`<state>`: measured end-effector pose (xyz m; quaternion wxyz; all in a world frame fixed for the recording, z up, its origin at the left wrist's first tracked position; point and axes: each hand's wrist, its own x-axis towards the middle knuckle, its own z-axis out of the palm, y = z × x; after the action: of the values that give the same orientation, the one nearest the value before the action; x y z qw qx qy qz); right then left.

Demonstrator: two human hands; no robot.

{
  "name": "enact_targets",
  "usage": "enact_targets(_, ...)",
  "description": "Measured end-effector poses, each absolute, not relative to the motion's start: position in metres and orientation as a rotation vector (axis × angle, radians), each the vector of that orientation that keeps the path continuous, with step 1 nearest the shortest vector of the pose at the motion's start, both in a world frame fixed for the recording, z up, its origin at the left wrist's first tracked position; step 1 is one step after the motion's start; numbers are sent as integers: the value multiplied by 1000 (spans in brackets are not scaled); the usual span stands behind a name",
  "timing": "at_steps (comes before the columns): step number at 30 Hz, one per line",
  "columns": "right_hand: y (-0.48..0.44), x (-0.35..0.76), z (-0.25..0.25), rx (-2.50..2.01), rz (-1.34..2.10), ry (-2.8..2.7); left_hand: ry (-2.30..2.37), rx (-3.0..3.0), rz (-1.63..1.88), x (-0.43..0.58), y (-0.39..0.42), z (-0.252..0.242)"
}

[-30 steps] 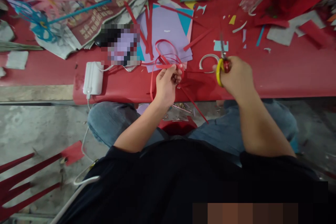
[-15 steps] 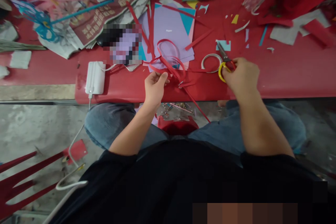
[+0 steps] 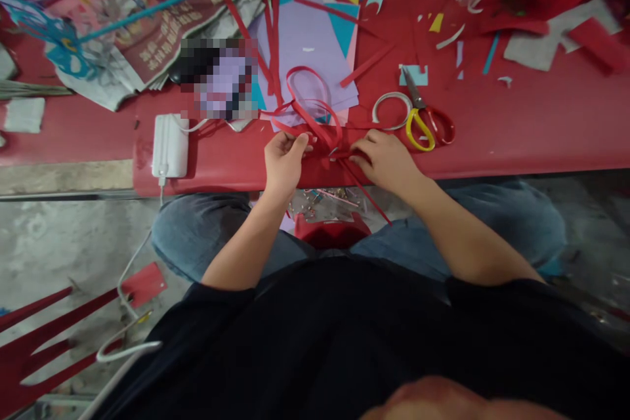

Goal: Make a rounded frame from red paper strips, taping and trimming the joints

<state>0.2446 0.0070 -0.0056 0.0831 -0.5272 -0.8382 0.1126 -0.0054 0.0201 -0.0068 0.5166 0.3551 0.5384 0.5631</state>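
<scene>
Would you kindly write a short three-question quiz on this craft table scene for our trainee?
1. True or false: the right hand holds the scissors.
2. What do both hands touch?
A. red paper strips
B. white power bank
C. newspaper
3. Which lies nearer the scissors: the white paper ring or the power bank?

Key:
1. False; they lie on the red table.
2. A; the left hand pinches them too.
3. The white paper ring.

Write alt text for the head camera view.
A seated person's left hand and right hand pinch looped red paper strips at the near edge of a red table. Scissors lie just right of them, beside a stack of coloured paper and newspapers.
</scene>
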Motion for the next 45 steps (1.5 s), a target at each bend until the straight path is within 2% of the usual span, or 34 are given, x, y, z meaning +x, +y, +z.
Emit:
enact_targets(4,18,261,-6,-1607,315,-2497,1345,863,1349,-5,22,-10)
enact_targets(8,22,275,-3,-1829,238,-2124,1398,946,1340,-5,22,-16)
enact_targets(11,14,264,-1,-1768,263,-1983,1470,1036,1287,-6,21,-18)
enact_targets(16,-10,219,-1,-1634,562,-2047,1541,1162,1248,-6,19,-16)
enact_targets(26,4,200,-13,-1513,561,-2068,1475,1228,1305,1,21,-12)
enact_targets(33,-3,197,2,-1419,473,-2014,1472,1404,1444,9,16,-3)
enact_targets(45,-12,194,30,-1447,530,-2022,1543,1694,1447,11,5,-3)
